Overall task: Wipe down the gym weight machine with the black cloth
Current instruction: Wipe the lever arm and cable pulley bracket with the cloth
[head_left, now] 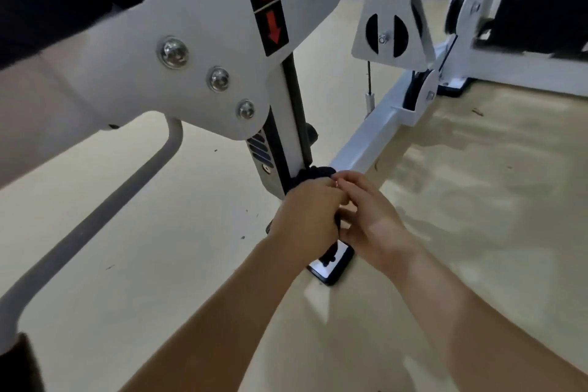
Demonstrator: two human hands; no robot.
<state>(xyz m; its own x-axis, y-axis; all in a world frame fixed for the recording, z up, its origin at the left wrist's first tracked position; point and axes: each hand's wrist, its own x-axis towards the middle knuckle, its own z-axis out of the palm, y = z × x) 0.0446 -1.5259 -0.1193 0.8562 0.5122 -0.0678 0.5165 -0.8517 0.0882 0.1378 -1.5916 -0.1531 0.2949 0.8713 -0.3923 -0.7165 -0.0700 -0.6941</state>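
The white gym weight machine (203, 51) fills the upper half, with a bolted plate, a red-arrow label and a white upright post (288, 149) running down to the floor. The black cloth (313, 172) is bunched against the lower end of that post. My left hand (305, 216) is closed around the cloth and pressed to the post. My right hand (369, 216) sits just to the right, its fingers touching the left hand and the cloth's edge. Most of the cloth is hidden under my hands.
A black foot pad with a shiny plate (332, 259) lies on the floor under my wrists. A white base rail (375, 137) runs back right to pulley plates (389, 6). A grey curved tube (95, 219) crosses the left floor. The floor (477, 200) is beige.
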